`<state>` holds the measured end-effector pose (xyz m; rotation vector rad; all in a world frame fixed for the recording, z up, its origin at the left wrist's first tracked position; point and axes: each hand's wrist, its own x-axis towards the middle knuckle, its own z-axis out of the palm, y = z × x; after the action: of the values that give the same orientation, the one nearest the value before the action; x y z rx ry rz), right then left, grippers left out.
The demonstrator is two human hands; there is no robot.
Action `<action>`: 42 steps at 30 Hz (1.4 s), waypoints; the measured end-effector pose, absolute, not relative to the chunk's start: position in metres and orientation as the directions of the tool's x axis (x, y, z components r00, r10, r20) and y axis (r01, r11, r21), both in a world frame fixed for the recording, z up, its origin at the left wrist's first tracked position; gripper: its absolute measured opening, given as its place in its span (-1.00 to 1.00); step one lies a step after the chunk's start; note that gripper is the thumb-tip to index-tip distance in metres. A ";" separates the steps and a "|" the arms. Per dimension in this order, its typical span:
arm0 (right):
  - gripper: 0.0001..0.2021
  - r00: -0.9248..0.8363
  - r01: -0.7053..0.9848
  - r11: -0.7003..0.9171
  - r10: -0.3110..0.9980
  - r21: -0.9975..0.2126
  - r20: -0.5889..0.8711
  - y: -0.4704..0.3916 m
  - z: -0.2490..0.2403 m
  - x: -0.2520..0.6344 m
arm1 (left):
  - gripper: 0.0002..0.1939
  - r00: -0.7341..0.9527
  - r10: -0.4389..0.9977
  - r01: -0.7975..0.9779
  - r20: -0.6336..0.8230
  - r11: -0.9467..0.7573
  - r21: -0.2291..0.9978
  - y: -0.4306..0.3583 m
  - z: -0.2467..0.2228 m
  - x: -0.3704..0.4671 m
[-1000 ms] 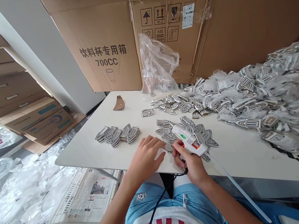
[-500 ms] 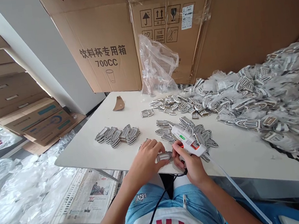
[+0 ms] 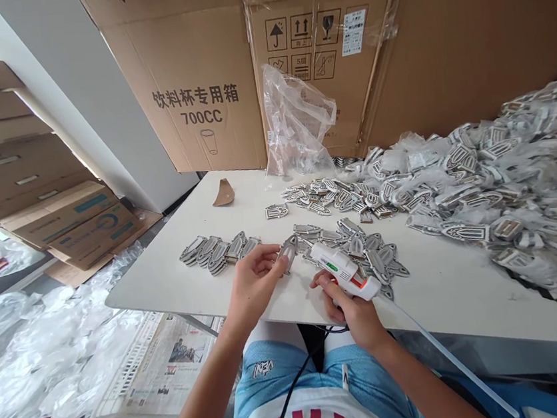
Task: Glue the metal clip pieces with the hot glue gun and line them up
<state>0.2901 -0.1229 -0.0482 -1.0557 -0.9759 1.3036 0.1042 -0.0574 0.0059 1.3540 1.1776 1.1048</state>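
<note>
Raised from near desk [image 3: 165, 275] edge since earlier frame: metal piece [image 3: 289, 253], now mid-frame, tilted, clamped in left hand's [image 3: 253, 282] grip, seemingly for clear view. Right hand [image 3: 346, 305] clamped round glue gun [image 3: 338, 268], seemingly kept handy.

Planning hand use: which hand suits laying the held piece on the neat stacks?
Left, likely: the left hand pinches the piece near the stacks; the right hand grips the glue gun, farther away.

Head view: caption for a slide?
Left hand holding a pointed grey piece, right hand a white glue gun.
</note>
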 end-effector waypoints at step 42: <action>-0.52 0.143 -0.162 -0.128 0.978 -0.979 -0.151 -0.127 -0.047 0.284 | -0.85 0.186 0.788 0.575 0.588 -0.572 0.585 -0.072 0.020 0.104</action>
<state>0.2839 -0.1268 -0.0471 -1.2655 -0.9133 1.2614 0.1041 -0.0718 0.0198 2.2280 1.3097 1.3311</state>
